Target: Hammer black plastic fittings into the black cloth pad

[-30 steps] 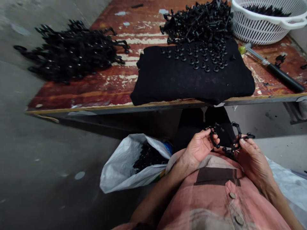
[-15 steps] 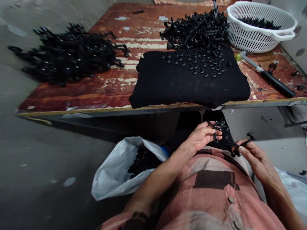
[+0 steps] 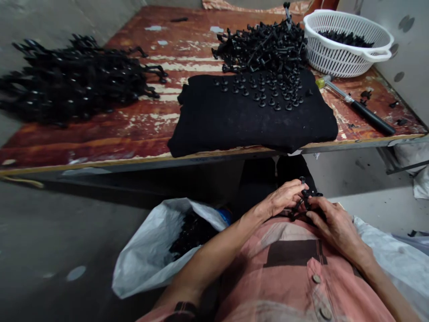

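Both my hands meet just above my lap, below the table's front edge. My left hand (image 3: 280, 200) and my right hand (image 3: 330, 222) pinch the same small black plastic sprue piece (image 3: 305, 197) between their fingertips. On the table a folded black cloth (image 3: 234, 120) carries several small black plastic caps (image 3: 268, 89) standing in rows. Behind it lies a heap of black plastic sprues (image 3: 261, 44).
A second big pile of black plastic parts (image 3: 70, 80) lies on the worn red table (image 3: 117, 134) at the left. A white slotted basket (image 3: 345, 42) with black parts stands at the back right, a black-handled tool (image 3: 365, 114) beside it. A white bag (image 3: 157, 250) of black parts sits by my left arm.
My hands held one ringed sprue, pulled apart with a piece in each, and have now come together again on a small piece. The view has shifted slightly to the right.
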`<state>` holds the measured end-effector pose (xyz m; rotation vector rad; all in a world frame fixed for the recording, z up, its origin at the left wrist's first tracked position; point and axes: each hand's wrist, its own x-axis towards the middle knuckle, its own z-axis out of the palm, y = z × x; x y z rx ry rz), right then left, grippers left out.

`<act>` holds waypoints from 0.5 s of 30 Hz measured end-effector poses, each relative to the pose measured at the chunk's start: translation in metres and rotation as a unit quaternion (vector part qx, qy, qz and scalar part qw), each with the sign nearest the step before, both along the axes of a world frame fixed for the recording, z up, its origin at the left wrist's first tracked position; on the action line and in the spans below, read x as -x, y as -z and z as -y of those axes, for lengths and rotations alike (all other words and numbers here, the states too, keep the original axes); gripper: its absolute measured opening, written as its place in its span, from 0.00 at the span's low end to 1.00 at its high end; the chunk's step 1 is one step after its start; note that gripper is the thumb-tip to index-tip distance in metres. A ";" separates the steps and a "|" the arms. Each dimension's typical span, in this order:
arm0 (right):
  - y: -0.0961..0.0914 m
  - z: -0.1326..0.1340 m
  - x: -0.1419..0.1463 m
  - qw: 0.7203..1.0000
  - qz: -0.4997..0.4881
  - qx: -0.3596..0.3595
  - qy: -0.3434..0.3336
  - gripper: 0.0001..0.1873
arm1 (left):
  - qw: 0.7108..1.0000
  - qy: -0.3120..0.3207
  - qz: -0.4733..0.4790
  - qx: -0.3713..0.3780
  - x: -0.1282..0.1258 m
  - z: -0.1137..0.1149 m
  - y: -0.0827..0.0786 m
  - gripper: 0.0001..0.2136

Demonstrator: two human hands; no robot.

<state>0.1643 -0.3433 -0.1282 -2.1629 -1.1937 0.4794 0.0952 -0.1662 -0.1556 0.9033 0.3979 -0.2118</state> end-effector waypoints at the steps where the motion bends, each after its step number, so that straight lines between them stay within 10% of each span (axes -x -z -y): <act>1: 0.002 -0.001 0.002 1.000 0.008 -0.003 0.004 0.06 | 1.000 -0.007 -0.003 0.006 0.003 0.001 0.003 0.17; 15: 0.037 0.005 -0.002 0.986 -0.156 -0.041 0.041 0.18 | 0.991 -0.002 -0.025 -0.128 0.014 0.008 0.004 0.16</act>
